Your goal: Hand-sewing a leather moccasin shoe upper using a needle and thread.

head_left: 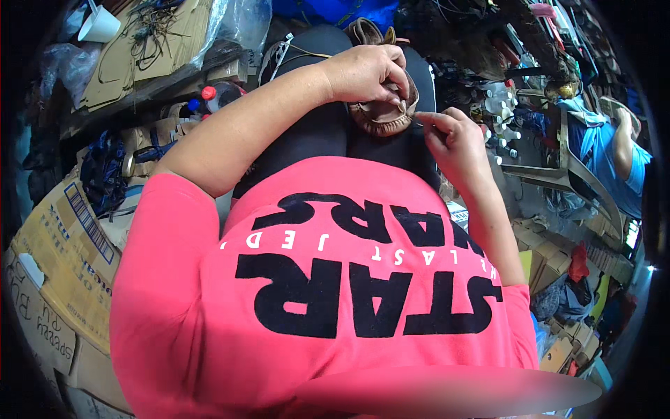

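A brown leather moccasin (386,126) with a puckered, stitched toe rests on my lap, its toe toward me. My left hand (370,73) lies over the shoe, fingers bent and closed on the leather near its opening. Just right of the toe, my right hand (455,138) has thumb and forefinger brought together, the fingertip close to the shoe's edge. Whatever sits in that pinch is too small to make out. Dark trousers (307,133) lie under the shoe. A thin tan cord (310,53) crosses my left knee.
At left are flattened cardboard sheets (132,77), a white cup (99,25) and bottles with red and blue caps (209,93). Small white bottles (499,105) and a metal-edged table (537,173) stand right. Beyond it is a person in a blue shirt (600,150).
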{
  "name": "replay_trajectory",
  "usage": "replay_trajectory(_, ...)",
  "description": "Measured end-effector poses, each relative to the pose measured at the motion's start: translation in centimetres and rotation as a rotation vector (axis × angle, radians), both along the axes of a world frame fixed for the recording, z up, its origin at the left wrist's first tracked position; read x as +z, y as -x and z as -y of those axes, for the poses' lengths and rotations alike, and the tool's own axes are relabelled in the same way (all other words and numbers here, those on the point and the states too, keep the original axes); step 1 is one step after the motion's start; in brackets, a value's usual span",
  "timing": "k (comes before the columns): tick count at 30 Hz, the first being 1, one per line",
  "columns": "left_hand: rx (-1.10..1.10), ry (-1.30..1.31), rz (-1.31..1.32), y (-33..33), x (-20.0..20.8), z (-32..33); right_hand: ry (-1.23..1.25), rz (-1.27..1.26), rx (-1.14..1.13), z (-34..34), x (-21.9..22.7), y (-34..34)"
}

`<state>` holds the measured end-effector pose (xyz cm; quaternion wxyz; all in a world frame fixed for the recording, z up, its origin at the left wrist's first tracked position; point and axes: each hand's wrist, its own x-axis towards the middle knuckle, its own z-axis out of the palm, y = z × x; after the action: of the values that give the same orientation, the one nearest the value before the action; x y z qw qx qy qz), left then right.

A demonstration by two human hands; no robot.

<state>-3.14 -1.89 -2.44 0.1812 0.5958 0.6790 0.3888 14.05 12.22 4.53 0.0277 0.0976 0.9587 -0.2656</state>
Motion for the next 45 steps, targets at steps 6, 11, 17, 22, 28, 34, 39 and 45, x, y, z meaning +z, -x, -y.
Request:
replay_trajectory(6, 0.0, 0.039, 0.001, 0.0, 0.0, -0.1, 0.026, 0.037, 0.103, -1.4, -0.3, 0.9)
replay_trajectory(11, -0.012, 0.037, 0.011, 0.0, 0.3, -0.3, 0.258, 0.208, 0.123, -4.7, -2.0, 2.0)
replay_trajectory(17, -0.015, 0.032, 0.017, 0.0, -0.1, -0.6, 0.624, 0.231, 0.112, -5.3, -3.8, 2.5)
replay_trajectory(22, -0.033, 0.029, -0.006, 0.0, 0.2, -0.3, 0.44, -0.011, 0.071, -2.9, -4.5, 1.8)
replay_trajectory(28, 0.174, 0.131, -0.304, -2.7, 0.7, 5.0, 0.337, -0.049, 0.058, -2.5, -2.7, 0.4)
replay_trajectory(34, 0.399, 0.113, -0.308, -1.4, 3.2, 8.5, 0.088, -0.159, 0.103, -0.9, -3.6, -1.6)
replay_trajectory(39, 0.389, 0.088, -0.115, -4.3, 4.1, 7.5, -0.089, -0.273, 0.153, -0.7, -4.5, -2.2)
replay_trajectory(45, 0.402, -0.024, -0.529, -4.9, 1.8, 5.5, 0.238, -0.09, 0.086, -3.2, -5.1, -1.3)
